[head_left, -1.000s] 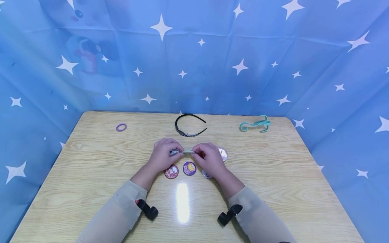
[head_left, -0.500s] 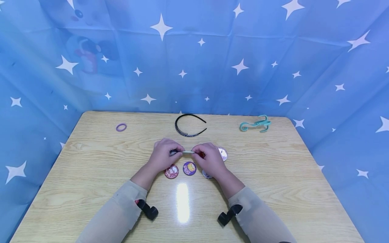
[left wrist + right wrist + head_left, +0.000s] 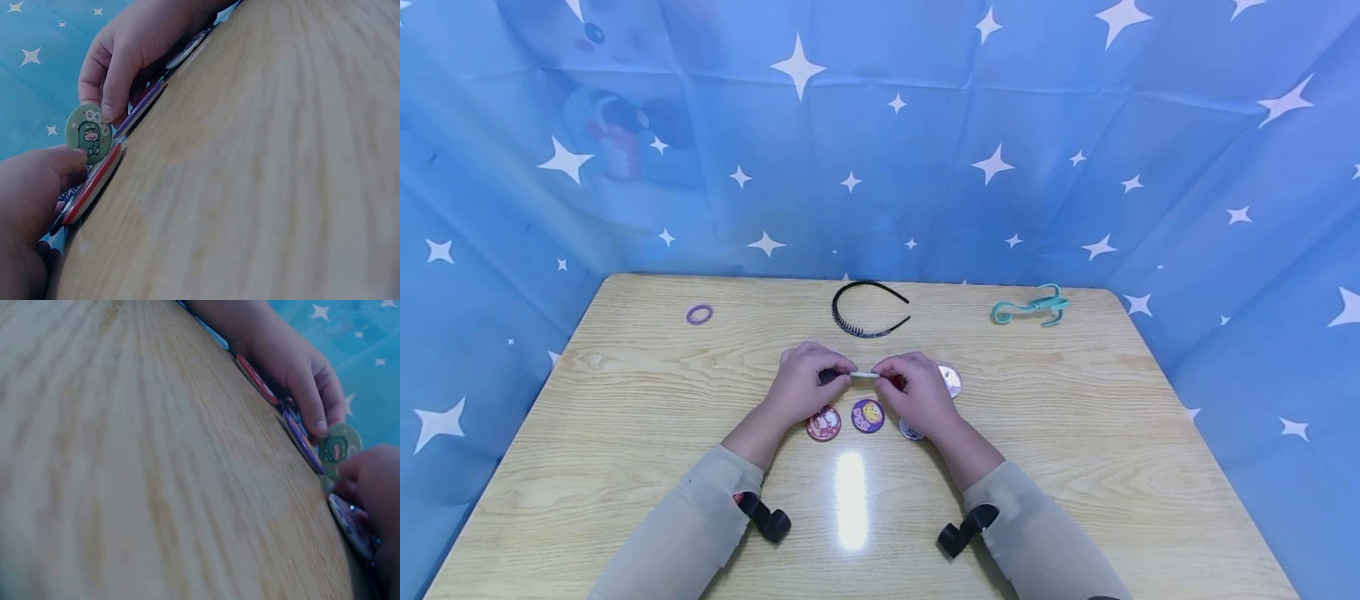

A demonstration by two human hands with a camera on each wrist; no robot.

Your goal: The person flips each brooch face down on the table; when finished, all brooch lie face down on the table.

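Got my left hand (image 3: 805, 383) and right hand (image 3: 920, 392) both pinching a round green cartoon badge (image 3: 89, 134) by opposite sides (edge-on from up here lol), just past a round purple badge (image 3: 868, 416) on the pale wood-grain table (image 3: 625, 433).

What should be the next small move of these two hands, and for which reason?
Probably tilt the green cartoon badge flat, picture up, and lower it to the table: the left hand and right hand pinch it nearly upright between them, while the purple badge and red badge lie flat, pictures up.
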